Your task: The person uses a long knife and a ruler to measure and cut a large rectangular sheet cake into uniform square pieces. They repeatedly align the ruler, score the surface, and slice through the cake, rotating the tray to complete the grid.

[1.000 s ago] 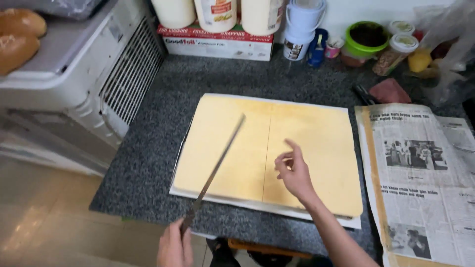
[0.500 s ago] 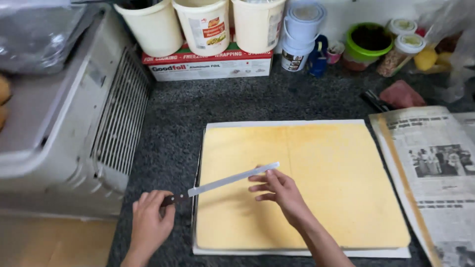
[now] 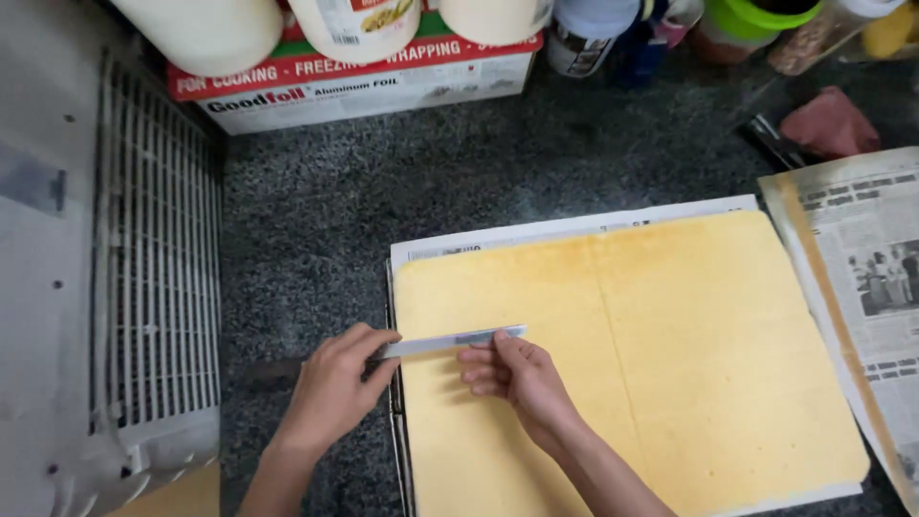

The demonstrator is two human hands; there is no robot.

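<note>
The left hand (image 3: 330, 393) grips a long knife (image 3: 450, 341) near its handle, fingers curled round it. The right hand (image 3: 517, 375) pinches the blade's far part between fingertips, steadying it flat across the sponge sheet (image 3: 632, 364). The sheet lies on paper (image 3: 536, 233) on the dark counter (image 3: 316, 220); the blade crosses its 9 o'clock edge. A foil box (image 3: 364, 81) sits at 12 o'clock, newspaper (image 3: 862, 278) at 3 o'clock. This looks like lining up a cut; the next move likely calls for even downward pressure, fingertips clear.
</note>
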